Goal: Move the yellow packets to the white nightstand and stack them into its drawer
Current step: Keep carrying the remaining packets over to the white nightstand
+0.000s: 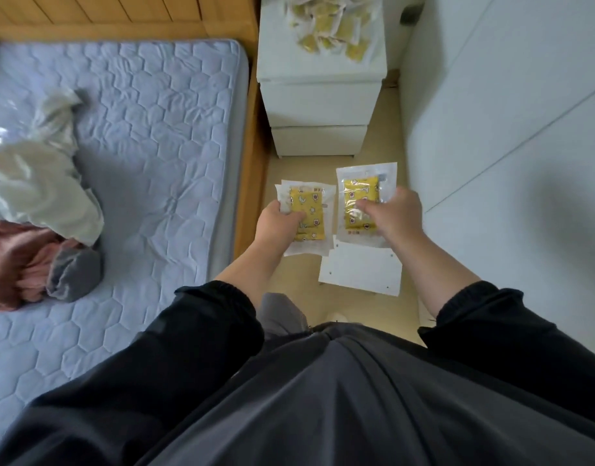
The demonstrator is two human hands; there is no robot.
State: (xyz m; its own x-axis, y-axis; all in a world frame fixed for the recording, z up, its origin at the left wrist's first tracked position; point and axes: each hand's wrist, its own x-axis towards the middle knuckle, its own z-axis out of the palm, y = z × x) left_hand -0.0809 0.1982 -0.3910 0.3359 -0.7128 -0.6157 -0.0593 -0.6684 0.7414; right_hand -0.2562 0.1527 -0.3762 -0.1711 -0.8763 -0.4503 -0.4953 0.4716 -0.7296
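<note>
Left of both hands, the mattress (138, 129) with crumpled clothes (37, 183) and its wooden bed frame (255, 183) edge a narrow floor strip (303, 274). The left hand (279, 223) grips a small stack of yellow packets (309, 213), thumb on top. Just beside it, the right hand (393, 213) pinches a single packet (360, 200) above a white board (360, 270). Ahead stands the white nightstand (313, 102), drawers closed, with a packet pile (333, 31) on top. The wall (508, 129) closes the right.

The white nightstand (318, 105) bears a heap of yellow packets (329, 26) in clear-and-white wrap. In front of it, the left packet (311, 203) and the right packet (360, 190) are yellow, printed with small white figures. Left of the nightstand, the mattress (138, 129) is pale lavender-blue, quilted in hexagons.
</note>
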